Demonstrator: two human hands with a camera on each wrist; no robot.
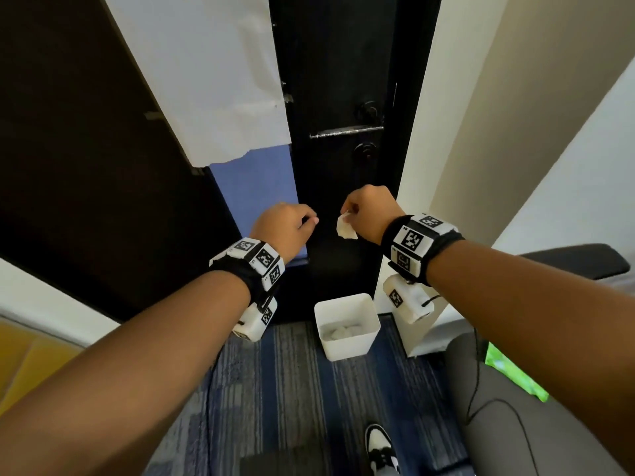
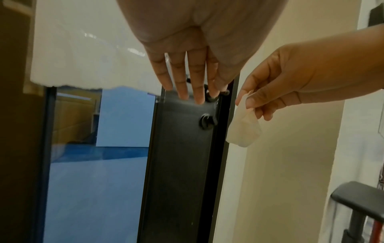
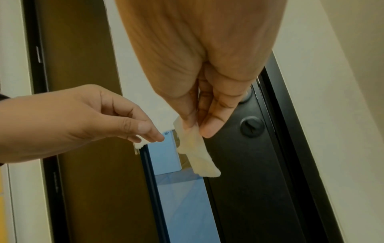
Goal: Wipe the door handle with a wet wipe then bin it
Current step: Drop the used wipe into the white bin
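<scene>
Shoe: my black-and-white shoe [image 1: 380,450] on the striped blue carpet [image 1: 292,389], nearest to me.
Chair: grey seat at my right, a green packet [image 1: 515,376] lying on it, a black cable trailing over it.
Bin: small white bin [image 1: 347,326] on the carpet at the foot of the door, pale crumpled pieces inside.
Left hand: my left hand [image 1: 283,228] is raised in front of the door, fingers straight and loosely spread, holding nothing, just left of the wipe and apart from it.
Right hand: my right hand [image 1: 372,213] pinches the wipe between thumb and fingertips.
Wipe: the wipe [image 1: 346,229] hangs crumpled below my right fingers, in the air above the bin and below the handle.
Handle: silver lever handle [image 1: 347,131] on the black door [image 1: 336,63], farther up, with a round lock above it and another below.
Glass: to the left, a glass panel with torn white paper [image 1: 213,80] covering its upper part.
</scene>
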